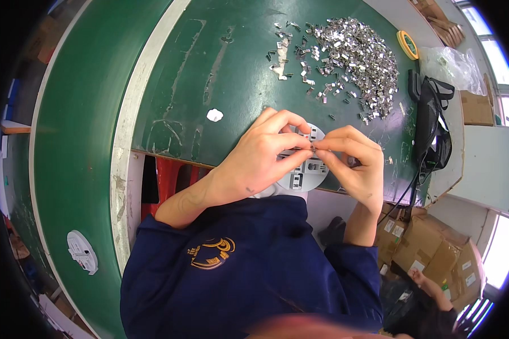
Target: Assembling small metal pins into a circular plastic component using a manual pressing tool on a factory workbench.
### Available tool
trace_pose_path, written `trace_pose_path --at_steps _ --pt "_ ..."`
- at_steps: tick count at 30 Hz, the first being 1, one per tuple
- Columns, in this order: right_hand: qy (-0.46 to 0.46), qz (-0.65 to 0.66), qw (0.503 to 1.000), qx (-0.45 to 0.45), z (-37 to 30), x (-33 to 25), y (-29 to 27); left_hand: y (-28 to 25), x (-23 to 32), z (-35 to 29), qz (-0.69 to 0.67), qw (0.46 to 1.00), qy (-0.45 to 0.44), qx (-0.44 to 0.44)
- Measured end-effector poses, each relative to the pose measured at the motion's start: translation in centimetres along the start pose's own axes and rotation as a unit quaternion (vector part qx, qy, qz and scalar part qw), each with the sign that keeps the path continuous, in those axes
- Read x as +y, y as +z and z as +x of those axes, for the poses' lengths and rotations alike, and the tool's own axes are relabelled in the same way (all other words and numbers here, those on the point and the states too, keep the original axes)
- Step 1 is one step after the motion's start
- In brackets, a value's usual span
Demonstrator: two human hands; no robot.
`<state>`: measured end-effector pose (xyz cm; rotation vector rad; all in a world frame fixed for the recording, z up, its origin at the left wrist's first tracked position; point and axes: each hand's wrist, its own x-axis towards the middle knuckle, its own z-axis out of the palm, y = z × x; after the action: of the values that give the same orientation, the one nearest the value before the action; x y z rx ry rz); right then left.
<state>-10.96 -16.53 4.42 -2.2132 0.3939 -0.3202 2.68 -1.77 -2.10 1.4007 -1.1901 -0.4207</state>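
Note:
My left hand (271, 141) and my right hand (353, 158) meet at the table's near edge, both closed with thumb and fingertips pinched together. Between the fingertips is a tiny metallic piece (313, 148), mostly covered, so its exact shape cannot be made out. Right below them sits a round light-grey plastic housing (316, 179) with moulded slots and small dark parts inside. Both hands partly hide the housing. Beyond my right hand, a big heap of small silvery metal clips (362, 62) is spread over the green tabletop, with loose ones scattered to its left.
A white scrap (214, 115) lies left of my hands. At the far right are a yellow roll (407, 45), a clear plastic bag (452, 68) and a black bag (435, 124). Another round housing (82, 252) rests on the green belt to the left. Cardboard boxes (430, 237) and another person's arm (432, 288) show lower right.

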Motion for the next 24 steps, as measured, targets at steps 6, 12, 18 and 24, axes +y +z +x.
trace_pose_path --at_steps 6,12,18,24 --pt "-0.075 -0.107 0.991 -0.019 -0.3 -0.4 -0.1 -0.3 -0.1 -0.2 0.003 1.0 0.004 -0.017" --pt "-0.085 -0.075 0.993 0.005 -0.3 0.4 0.6 -0.7 -0.1 -0.4 0.005 1.0 -0.001 -0.02" --pt "-0.064 -0.061 0.996 0.024 -0.7 0.2 1.1 -0.7 0.0 -0.5 0.007 1.0 0.0 -0.017" --pt "-0.061 -0.053 0.997 0.018 -0.6 -0.1 1.1 -0.8 0.2 -0.8 0.011 1.0 -0.003 -0.014"
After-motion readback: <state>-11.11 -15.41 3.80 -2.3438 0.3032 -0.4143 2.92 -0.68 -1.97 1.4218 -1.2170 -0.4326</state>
